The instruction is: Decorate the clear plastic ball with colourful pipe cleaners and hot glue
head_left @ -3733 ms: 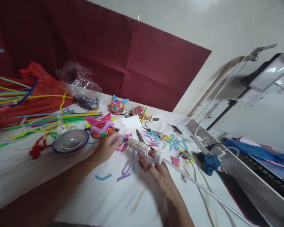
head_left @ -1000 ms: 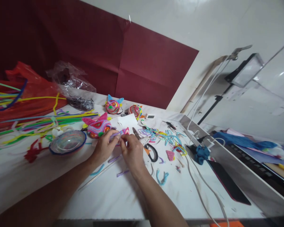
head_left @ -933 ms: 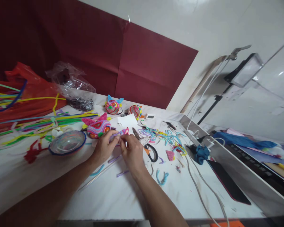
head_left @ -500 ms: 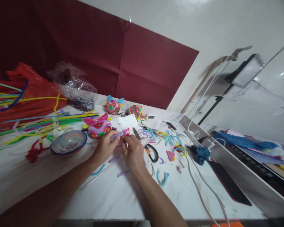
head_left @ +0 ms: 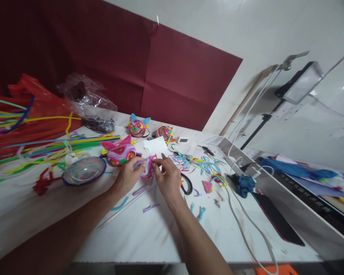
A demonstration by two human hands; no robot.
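Between my two hands is a small pink-and-purple fuzzy pipe-cleaner piece point(head_left: 149, 169). My left hand point(head_left: 127, 177) is closed, pinching a purple pipe cleaner point(head_left: 138, 164) at that piece's left side. At its right edge, the fingertips of my right hand point(head_left: 168, 177) are pressed together; what lies between them is too small to make out. Just beyond my left hand rests a striped pipe-cleaner cat face point(head_left: 120, 152) with pink ears. Black-handled scissors point(head_left: 187, 184) lie partly hidden behind my right hand. Purple pipe-cleaner scraps point(head_left: 150, 207) lie below, near a thin rod point(head_left: 119, 211).
A clear bowl with a blue rim point(head_left: 84, 172) stands left, near a red bag point(head_left: 37, 110) and long pipe cleaners point(head_left: 83, 147). Two smaller decorated faces, one blue-eared point(head_left: 138, 126), sit behind. Blue scraps point(head_left: 209, 166), a cable point(head_left: 240, 217) and a black phone-like slab point(head_left: 278, 219) lie right.
My right hand has moved slightly right, away from my left fingers, uncovering more of the pink-and-purple piece. My left hand stays nearly in place, still pinching the purple pipe cleaner.
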